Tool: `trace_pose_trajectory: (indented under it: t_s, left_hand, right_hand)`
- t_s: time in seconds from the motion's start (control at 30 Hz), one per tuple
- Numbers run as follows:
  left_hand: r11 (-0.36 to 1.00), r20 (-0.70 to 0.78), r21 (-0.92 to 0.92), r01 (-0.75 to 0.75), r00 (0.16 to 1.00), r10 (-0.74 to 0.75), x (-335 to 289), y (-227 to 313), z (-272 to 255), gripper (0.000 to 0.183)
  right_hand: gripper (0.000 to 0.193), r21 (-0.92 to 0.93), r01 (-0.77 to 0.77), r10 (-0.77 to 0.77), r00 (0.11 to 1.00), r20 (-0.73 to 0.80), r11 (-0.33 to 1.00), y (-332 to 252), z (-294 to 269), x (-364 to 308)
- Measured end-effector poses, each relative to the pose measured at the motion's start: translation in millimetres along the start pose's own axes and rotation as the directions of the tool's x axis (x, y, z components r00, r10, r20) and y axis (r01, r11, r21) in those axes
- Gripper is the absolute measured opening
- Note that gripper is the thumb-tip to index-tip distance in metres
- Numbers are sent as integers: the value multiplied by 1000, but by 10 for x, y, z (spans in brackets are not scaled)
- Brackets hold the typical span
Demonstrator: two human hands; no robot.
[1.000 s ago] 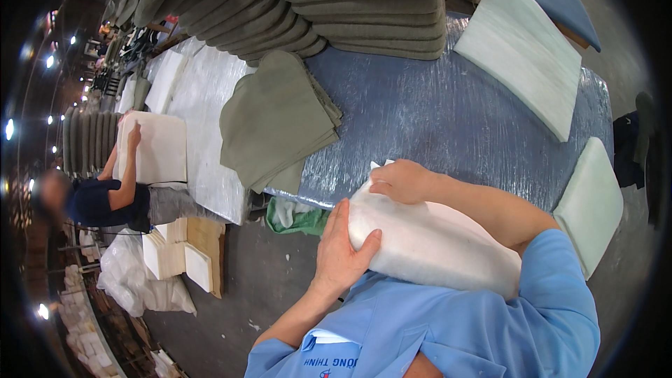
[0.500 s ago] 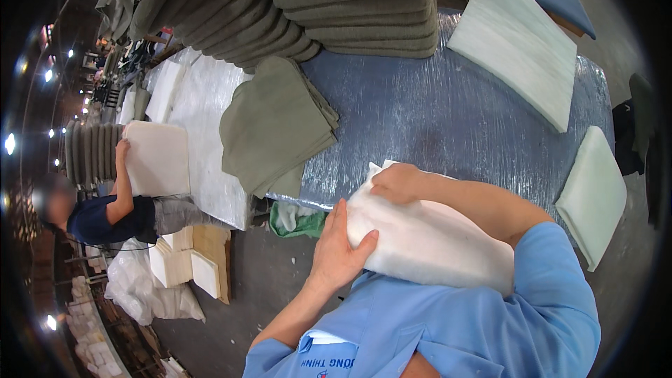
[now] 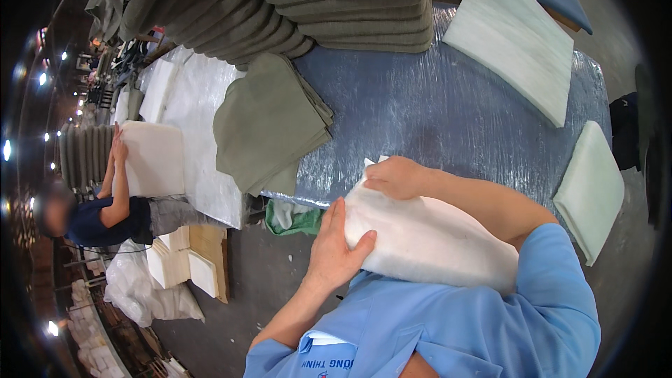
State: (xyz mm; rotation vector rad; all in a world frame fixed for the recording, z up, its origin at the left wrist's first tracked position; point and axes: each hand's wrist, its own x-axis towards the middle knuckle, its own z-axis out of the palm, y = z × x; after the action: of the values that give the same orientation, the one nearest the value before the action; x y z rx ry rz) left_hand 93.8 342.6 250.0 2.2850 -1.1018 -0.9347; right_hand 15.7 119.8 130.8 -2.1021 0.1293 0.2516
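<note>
A thick white cushion pad (image 3: 434, 241) rests against my front at the near edge of the table and bulges to the right. My left hand (image 3: 337, 248) clasps its left end, fingers flat along the side and thumb over the near face. At the upper left corner my right hand (image 3: 397, 178) is closed on the pad's edge, its fingertips partly hidden, with a small white tip poking out beyond them. Behind and to the left lies a small fanned pile of olive-grey fabric covers (image 3: 269, 122).
Tall stacks of olive-grey cushions (image 3: 350, 10) stand at the back. Two pale pads (image 3: 514, 42) lie at the right of the plastic-covered table (image 3: 392, 98). At far left a person (image 3: 105, 217) handles another white pad (image 3: 150, 161). A green bag (image 3: 294, 220) sits below the table edge.
My right hand has shifted slightly at the pad's corner, while my left hand stays on its end. The other person has brought both hands together at the edge of their pad.
</note>
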Motion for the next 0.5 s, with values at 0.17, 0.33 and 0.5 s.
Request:
trace_pose_trajectory:
  t_s: [0.17, 0.33, 0.5]
  left_hand:
    - [1000, 36, 14, -1, 999, 0, 49, -70, 2, 98]
    - [1000, 40, 24, 9, 999, -10, 66, -8, -6, 93]
    - [999, 42, 45, -2, 999, 0, 26, -26, -18, 92]
  right_hand:
    - [34, 137, 204, -217, 972, 86, 969, -613, -79, -94]
    - [34, -61, 129, -131, 991, -36, 990, -29, 175, -51]
    - [31, -63, -259, 258, 966, -28, 964, 218, 14, -129]
